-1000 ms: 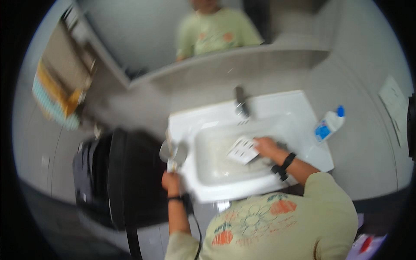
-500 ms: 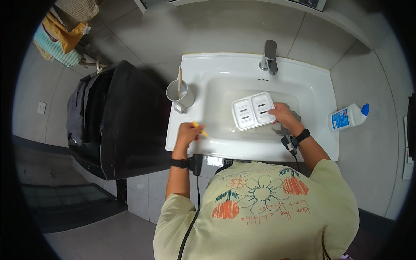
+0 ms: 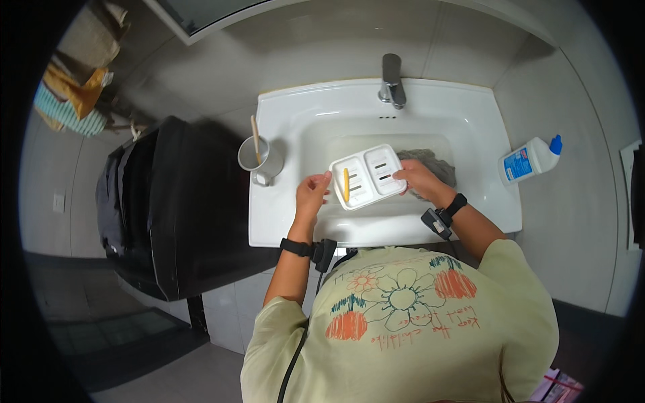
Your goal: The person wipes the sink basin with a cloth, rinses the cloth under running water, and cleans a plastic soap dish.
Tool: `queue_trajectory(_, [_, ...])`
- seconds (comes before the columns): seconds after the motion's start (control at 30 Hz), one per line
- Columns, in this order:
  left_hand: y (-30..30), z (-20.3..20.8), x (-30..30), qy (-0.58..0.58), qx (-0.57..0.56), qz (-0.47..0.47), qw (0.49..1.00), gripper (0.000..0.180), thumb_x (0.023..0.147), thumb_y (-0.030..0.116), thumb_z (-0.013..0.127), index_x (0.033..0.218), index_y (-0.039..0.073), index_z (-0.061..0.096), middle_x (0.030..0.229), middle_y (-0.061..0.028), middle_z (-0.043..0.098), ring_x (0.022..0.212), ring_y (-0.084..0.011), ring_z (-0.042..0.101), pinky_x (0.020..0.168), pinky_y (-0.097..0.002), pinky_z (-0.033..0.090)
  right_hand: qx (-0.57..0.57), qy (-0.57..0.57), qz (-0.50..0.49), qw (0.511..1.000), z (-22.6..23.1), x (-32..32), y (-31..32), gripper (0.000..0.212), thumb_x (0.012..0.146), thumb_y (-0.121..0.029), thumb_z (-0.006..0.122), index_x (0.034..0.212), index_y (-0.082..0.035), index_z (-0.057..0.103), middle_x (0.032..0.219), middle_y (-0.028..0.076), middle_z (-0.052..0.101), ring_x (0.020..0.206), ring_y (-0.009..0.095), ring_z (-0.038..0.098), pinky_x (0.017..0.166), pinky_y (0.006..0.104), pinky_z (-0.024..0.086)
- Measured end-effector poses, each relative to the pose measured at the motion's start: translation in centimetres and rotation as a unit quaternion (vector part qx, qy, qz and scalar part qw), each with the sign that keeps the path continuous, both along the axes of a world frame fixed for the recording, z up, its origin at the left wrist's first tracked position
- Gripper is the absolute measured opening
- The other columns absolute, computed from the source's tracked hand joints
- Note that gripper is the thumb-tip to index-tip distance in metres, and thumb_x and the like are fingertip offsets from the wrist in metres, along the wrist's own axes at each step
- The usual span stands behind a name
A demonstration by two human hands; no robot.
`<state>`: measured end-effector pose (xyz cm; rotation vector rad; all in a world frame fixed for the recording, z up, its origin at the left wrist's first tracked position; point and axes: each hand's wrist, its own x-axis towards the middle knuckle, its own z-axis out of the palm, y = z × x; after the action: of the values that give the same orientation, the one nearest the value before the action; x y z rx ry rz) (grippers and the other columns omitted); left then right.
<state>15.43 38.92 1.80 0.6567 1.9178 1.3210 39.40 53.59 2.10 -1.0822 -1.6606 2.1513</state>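
Note:
A white two-compartment soap dish [image 3: 378, 156] with drain slots is held tilted over the basin by my right hand [image 3: 424, 183], which grips its right edge. In the dish's left compartment lies a slim yellow bar [image 3: 347, 185]; whether it is soap I cannot tell. My left hand [image 3: 312, 196] is beside the dish's left edge, fingers apart and holding nothing. Beyond my right hand, a wet grey cloth [image 3: 438, 168] lies bunched in the basin, partly hidden by the hand and dish.
The white sink [image 3: 275, 215] has a chrome faucet [image 3: 392, 80] at the back. A grey mug [image 3: 269, 161] with a wooden-handled stick stands on its left ledge. A white bottle [image 3: 527, 161] with a blue cap is on the right. A black bin-like container [image 3: 201, 215] stands left.
My left hand has put the yellow bar into the dish's left compartment and let go. The dish has come left toward that hand, uncovering more of the grey cloth. The view has shifted slightly.

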Motion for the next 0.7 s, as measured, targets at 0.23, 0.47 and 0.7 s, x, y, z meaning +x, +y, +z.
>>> queue_trajectory(0.23, [-1.1,-0.2,0.9,-0.251,0.017,-0.069,0.965,0.029,0.087,0.017,0.06,0.105,-0.005,0.057,0.096,-0.0104,0.064,0.078,-0.0153,0.063,0.066,-0.0264,0.051,0.068,-0.02,0.067,0.995,1.3,2.4,3.3,0.04,0.089,-0.031,0.056,0.118,-0.003,0.051,0.097,0.008,0.061,0.082,0.014,0.059,0.065,0.029,0.051])
queue_trajectory(0.47, [-3.2,0.7,-1.8,-0.238,0.01,-0.007,0.971,0.03,0.087,0.019,0.058,0.109,-0.002,0.055,0.095,-0.0094,0.063,0.078,-0.0163,0.064,0.063,-0.0259,0.052,0.426,-0.428,0.197,0.772,-3.4,7.5,6.9,0.086,0.065,-0.039,0.076,0.132,-0.006,0.035,0.116,0.021,0.05,0.111,0.036,0.046,0.09,0.0436,0.04])
queue_trajectory(0.7, [-4.2,-0.3,-2.5,-0.249,0.01,0.019,0.968,0.032,0.086,0.027,0.061,0.107,0.003,0.057,0.088,-0.0036,0.064,0.071,-0.0111,0.062,0.055,-0.0225,0.049,0.445,-0.336,0.201,0.805,-1.7,2.4,5.6,0.052,0.075,-0.038,0.069,0.108,-0.001,0.054,0.1,0.017,0.059,0.095,0.028,0.055,0.078,0.036,0.046])
